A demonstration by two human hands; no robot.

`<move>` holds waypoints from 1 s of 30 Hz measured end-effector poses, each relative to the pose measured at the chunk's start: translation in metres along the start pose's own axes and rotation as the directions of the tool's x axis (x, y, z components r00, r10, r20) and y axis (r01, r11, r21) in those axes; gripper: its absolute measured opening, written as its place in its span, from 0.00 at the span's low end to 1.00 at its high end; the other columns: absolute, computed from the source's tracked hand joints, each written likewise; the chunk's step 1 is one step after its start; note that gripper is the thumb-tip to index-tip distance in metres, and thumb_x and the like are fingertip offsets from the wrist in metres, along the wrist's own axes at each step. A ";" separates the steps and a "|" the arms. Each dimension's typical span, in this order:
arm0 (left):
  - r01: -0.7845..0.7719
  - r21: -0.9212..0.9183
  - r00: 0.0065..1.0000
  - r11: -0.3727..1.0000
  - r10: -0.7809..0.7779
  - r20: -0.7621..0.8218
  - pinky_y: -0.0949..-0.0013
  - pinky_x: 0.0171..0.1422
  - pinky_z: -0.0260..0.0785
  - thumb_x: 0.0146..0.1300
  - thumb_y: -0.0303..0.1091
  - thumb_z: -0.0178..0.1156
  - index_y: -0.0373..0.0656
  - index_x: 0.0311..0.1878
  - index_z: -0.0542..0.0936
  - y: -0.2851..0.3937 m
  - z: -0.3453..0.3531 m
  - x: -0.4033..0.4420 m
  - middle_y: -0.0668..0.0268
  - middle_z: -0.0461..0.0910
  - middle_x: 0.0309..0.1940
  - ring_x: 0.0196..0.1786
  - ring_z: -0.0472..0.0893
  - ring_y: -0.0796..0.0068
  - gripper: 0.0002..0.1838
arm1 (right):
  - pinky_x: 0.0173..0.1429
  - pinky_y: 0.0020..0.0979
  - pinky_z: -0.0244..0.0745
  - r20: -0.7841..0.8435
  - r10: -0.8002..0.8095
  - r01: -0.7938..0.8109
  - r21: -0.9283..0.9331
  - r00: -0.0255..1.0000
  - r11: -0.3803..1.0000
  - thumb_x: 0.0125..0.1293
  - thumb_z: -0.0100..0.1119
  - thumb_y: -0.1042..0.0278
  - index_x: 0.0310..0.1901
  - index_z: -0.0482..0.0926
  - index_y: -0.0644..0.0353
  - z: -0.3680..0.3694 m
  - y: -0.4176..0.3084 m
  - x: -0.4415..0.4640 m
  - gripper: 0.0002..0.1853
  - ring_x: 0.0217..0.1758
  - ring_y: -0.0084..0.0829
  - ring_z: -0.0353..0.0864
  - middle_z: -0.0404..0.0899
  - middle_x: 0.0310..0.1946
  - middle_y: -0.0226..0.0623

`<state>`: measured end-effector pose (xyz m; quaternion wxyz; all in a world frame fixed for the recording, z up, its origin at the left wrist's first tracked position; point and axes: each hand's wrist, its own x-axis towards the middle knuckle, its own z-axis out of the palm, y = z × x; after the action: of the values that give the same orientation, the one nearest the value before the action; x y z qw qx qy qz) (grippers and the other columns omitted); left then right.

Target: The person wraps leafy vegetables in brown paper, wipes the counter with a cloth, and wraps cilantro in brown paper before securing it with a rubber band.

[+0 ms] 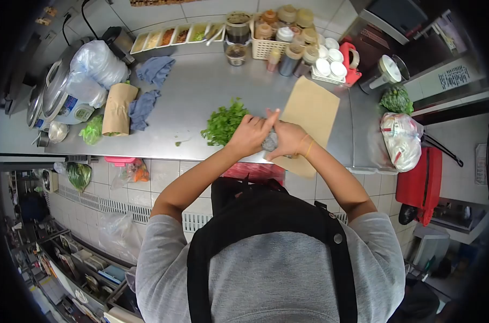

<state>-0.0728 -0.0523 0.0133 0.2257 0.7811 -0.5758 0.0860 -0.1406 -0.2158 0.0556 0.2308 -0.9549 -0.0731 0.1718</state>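
A bunch of leafy green herbs [223, 125] lies on the steel counter, its leaves pointing left and its stem end at my hands. My left hand [251, 133] is closed around the bunch just right of the leaves. Right beside it, my right hand [288, 139] is closed on the stem end, where a grey wrapping [269, 141] shows between the two hands. The fingers of both hands meet at the top. A sheet of brown paper [311, 107] lies under and behind my right hand, its lower end reaching past the counter's front edge.
Spice trays [178, 36], a basket of bottles [268, 49] and a red holder [352, 64] line the counter's back. Blue cloths [143, 110] and a brown paper roll [119, 109] are at left. A white plastic bag [401, 141] sits at right.
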 end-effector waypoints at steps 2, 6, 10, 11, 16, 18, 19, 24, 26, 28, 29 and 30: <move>-0.028 0.005 1.000 1.000 0.028 -0.004 0.60 0.50 0.61 0.44 0.34 0.65 0.39 0.71 0.49 0.034 0.031 0.027 0.62 0.76 0.31 0.38 0.76 0.63 0.51 | 0.51 0.40 0.75 -0.007 0.055 -0.055 -0.009 0.998 0.998 0.33 0.74 0.48 0.60 0.60 0.71 0.001 0.035 -0.038 0.53 0.46 0.51 0.79 0.78 0.41 0.57; -0.101 -0.004 0.994 0.995 0.101 0.032 0.61 0.51 0.61 0.43 0.36 0.67 0.42 0.72 0.48 0.083 0.072 0.060 0.61 0.77 0.34 0.41 0.77 0.63 0.54 | 0.44 0.41 0.77 -0.137 0.143 -0.140 0.035 0.980 0.990 0.35 0.69 0.56 0.43 0.74 0.69 0.026 0.092 -0.092 0.33 0.37 0.50 0.81 0.80 0.32 0.53; -0.172 -0.026 0.979 0.985 0.174 0.111 0.62 0.51 0.62 0.42 0.37 0.67 0.43 0.73 0.47 0.099 0.096 0.063 0.59 0.78 0.36 0.42 0.77 0.62 0.55 | 0.43 0.41 0.78 -0.139 0.199 -0.184 0.109 0.970 0.977 0.34 0.70 0.55 0.43 0.74 0.70 0.057 0.121 -0.107 0.33 0.36 0.50 0.81 0.80 0.31 0.53; -0.176 -0.036 0.968 0.984 0.180 0.175 0.61 0.51 0.62 0.42 0.38 0.67 0.44 0.73 0.46 0.099 0.102 0.062 0.58 0.78 0.37 0.43 0.78 0.61 0.55 | 0.45 0.40 0.77 -0.115 0.216 -0.194 0.176 0.969 0.965 0.34 0.70 0.55 0.43 0.74 0.70 0.062 0.126 -0.107 0.33 0.37 0.50 0.81 0.80 0.32 0.53; -0.130 -0.149 0.928 0.980 0.173 0.330 0.59 0.52 0.63 0.35 0.42 0.72 0.44 0.73 0.44 0.089 0.125 0.068 0.55 0.78 0.40 0.45 0.78 0.56 0.62 | 0.53 0.42 0.73 -0.156 0.116 -0.062 0.311 0.981 0.948 0.32 0.71 0.53 0.47 0.72 0.70 0.094 0.155 -0.097 0.39 0.49 0.49 0.76 0.77 0.43 0.55; -0.090 -0.198 0.905 0.976 0.163 0.393 0.58 0.53 0.64 0.33 0.43 0.73 0.43 0.73 0.43 0.089 0.124 0.070 0.53 0.78 0.41 0.45 0.78 0.54 0.64 | 0.61 0.48 0.65 -0.222 0.267 -0.259 0.065 0.938 0.964 0.32 0.73 0.52 0.55 0.66 0.70 0.074 0.132 -0.107 0.46 0.59 0.48 0.67 0.69 0.54 0.52; -0.105 -0.224 0.928 0.969 0.176 0.328 0.57 0.53 0.64 0.32 0.44 0.73 0.43 0.72 0.42 0.088 0.123 0.070 0.53 0.78 0.40 0.45 0.78 0.53 0.65 | 0.61 0.48 0.65 -0.220 0.270 -0.261 0.071 0.937 0.963 0.32 0.73 0.52 0.55 0.66 0.70 0.072 0.122 -0.113 0.46 0.59 0.48 0.67 0.69 0.54 0.52; 0.039 -0.221 0.857 0.975 0.081 0.509 0.56 0.55 0.63 0.32 0.42 0.74 0.41 0.72 0.41 0.079 0.131 0.077 0.51 0.78 0.40 0.47 0.77 0.51 0.66 | 0.67 0.60 0.50 -0.665 0.220 -0.339 -0.054 0.714 0.939 0.42 0.71 0.50 0.61 0.64 0.60 0.093 0.061 -0.139 0.44 0.69 0.44 0.56 0.61 0.61 0.44; 0.021 -0.225 0.843 0.974 0.104 0.528 0.56 0.57 0.62 0.31 0.39 0.74 0.40 0.72 0.41 0.073 0.141 0.075 0.50 0.78 0.40 0.48 0.77 0.50 0.66 | 0.68 0.61 0.48 -0.679 -0.039 -0.166 -0.234 0.733 0.958 0.47 0.67 0.52 0.60 0.66 0.57 0.141 0.076 -0.143 0.38 0.70 0.42 0.54 0.59 0.63 0.42; 0.049 -0.257 0.828 0.965 0.104 0.551 0.56 0.58 0.62 0.31 0.37 0.73 0.40 0.72 0.41 0.076 0.131 0.080 0.49 0.78 0.41 0.49 0.76 0.50 0.65 | 0.68 0.62 0.46 -0.646 -0.289 -0.002 -0.410 0.707 0.912 0.53 0.63 0.55 0.59 0.68 0.54 0.183 0.099 -0.141 0.32 0.71 0.41 0.52 0.57 0.65 0.40; 0.080 -0.283 0.814 0.956 0.101 0.572 0.55 0.59 0.62 0.32 0.36 0.73 0.40 0.72 0.41 0.077 0.127 0.081 0.49 0.77 0.42 0.50 0.76 0.50 0.65 | 0.68 0.63 0.46 -0.620 -0.274 -0.055 -0.458 0.735 0.887 0.56 0.58 0.58 0.59 0.69 0.53 0.197 0.107 -0.139 0.27 0.71 0.40 0.53 0.57 0.65 0.39; 0.070 -0.288 0.812 0.955 0.113 0.573 0.55 0.59 0.62 0.32 0.36 0.73 0.40 0.72 0.41 0.075 0.130 0.080 0.49 0.77 0.42 0.50 0.76 0.50 0.65 | 0.68 0.63 0.45 -0.595 -0.256 -0.107 -0.505 0.762 0.856 0.60 0.53 0.60 0.58 0.71 0.51 0.201 0.109 -0.138 0.23 0.70 0.40 0.53 0.57 0.64 0.37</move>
<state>-0.1339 -0.1976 -0.0504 0.1512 0.7202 -0.6323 -0.2421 -0.3353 -0.2591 -0.1224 -0.0128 -0.9768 -0.0719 -0.2012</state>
